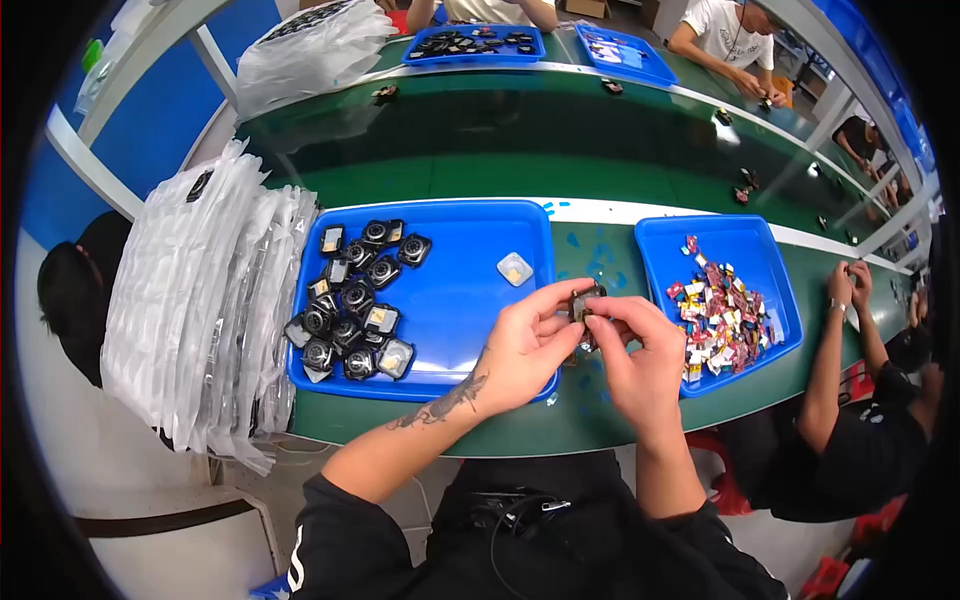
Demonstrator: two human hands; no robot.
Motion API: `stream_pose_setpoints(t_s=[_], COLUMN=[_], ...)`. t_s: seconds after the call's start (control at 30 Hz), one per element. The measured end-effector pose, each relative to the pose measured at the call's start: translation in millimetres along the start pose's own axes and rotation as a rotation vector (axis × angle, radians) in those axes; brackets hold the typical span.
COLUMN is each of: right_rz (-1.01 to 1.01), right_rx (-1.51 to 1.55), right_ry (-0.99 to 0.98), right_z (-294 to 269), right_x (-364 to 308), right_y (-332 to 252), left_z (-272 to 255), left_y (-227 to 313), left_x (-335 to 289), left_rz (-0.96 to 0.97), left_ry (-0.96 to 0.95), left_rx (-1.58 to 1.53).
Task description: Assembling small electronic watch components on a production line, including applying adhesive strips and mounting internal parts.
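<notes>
Between both hands, above the strip of table separating two blue trays, is a small dark watch case, partly covered by fingers. My left hand grips it from the left, thumb against its lower side. My right hand pinches at its right edge with thumb and forefinger; any small part between those fingertips is too hidden to make out. The left blue tray holds several black watch cases, some with round backs up, in its left half. A lone pale square piece lies near its right side.
The right blue tray contains a heap of small red, white and yellow parts. Stacked plastic-bagged trays stand at the left. Beyond a white rail runs a green conveyor belt with scattered units. Co-workers sit across and at the right.
</notes>
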State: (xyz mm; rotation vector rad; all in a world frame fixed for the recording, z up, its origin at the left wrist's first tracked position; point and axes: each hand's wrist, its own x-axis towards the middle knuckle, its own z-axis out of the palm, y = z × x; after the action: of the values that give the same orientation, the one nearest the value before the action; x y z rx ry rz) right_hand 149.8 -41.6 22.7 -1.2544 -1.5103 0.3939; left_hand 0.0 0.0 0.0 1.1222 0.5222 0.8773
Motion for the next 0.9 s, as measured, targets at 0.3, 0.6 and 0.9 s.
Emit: stream_pose_setpoints(t_s=[0.3,0.6,0.9], right_rz=[0.206,0.2,0.482], right_rx=[0.226,0.187,0.668], right_ry=[0.084,-0.238,-0.061], right_z=[-14,-30,-14], right_x=[-4,-21,-19], right_y=[-8,3,11], left_z=[-4,-4,2], left_y=[13,14,13], left_x=[5,-4,-2], left_rz=[-0.032,0.106,0.115], left_ry=[0.045,0.118,-0.017], left_rx=[-0.098,0.599,-0.035])
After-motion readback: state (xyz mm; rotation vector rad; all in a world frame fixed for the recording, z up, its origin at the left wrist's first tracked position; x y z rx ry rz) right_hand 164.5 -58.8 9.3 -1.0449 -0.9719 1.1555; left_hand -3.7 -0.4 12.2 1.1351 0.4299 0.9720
